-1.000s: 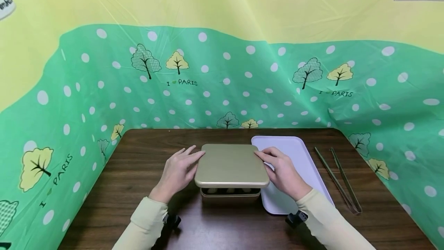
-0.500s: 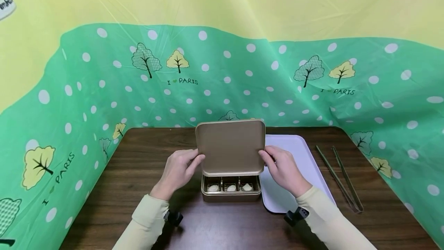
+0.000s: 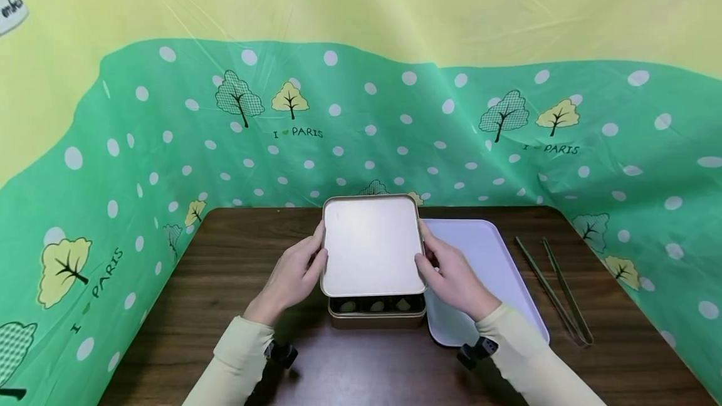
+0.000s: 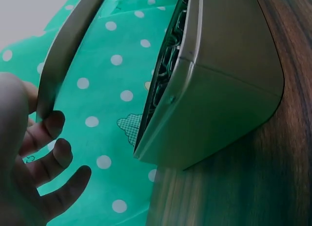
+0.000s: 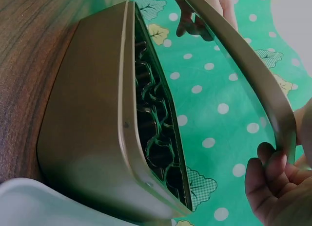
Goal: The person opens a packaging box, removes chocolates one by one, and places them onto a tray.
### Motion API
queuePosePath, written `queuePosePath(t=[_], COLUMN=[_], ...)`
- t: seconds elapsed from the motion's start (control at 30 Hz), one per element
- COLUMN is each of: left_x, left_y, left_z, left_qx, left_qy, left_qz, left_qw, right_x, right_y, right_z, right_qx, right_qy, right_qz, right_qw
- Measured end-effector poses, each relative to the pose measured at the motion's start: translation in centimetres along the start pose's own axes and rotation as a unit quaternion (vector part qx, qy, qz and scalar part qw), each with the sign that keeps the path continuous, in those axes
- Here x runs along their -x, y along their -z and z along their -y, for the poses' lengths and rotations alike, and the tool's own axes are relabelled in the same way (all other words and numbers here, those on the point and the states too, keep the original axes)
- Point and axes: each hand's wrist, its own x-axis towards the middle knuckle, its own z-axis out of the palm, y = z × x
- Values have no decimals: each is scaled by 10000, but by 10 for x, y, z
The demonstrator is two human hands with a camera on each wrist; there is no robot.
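Note:
Both hands hold the lid (image 3: 373, 246) of a gold tin box (image 3: 378, 321), one at each side edge. In the head view the lid's rimmed face looks bright white, and it overlaps the back of the tin. My left hand (image 3: 289, 273) pinches the left edge, its other fingers loosely bent in the left wrist view. At the right edge, my right hand (image 3: 454, 273) pinches the rim between thumb and fingers. The wrist views show the lid raised apart from the tin. Inside the tin is a dark divided insert (image 5: 155, 114); pale pieces (image 3: 376, 306) show in its front row.
A lilac tray (image 3: 479, 268) lies right beside the tin. Farther right rest long metal tongs (image 3: 555, 293) on the dark wooden table (image 3: 225, 306). A green and yellow printed cloth (image 3: 361, 99) surrounds the table at the back and sides.
The lid, first low over the tin with its gold top up, has been lifted and tilted; its visible face turns from brown to bright white. Both hands have stayed at its side edges.

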Motion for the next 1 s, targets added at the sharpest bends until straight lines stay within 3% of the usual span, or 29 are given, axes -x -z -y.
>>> queuePosePath(t=[0.3,0.6,1.0], left_x=[6,21,45], left_y=[17,52,107], left_z=[9,29,52], left_qx=[-794,-1056,-1687], left_qy=[201,743,1549], left_qz=[480,872,1395], left_qw=[9955,9878,9634], right_x=[-6,-28,-57], right_y=[-22,-52,-105], right_z=[9,32,67], right_qx=[678,722,867], right_qy=[433,325,441], right_qz=[76,699,1365], right_qw=[9967,9944,9859])
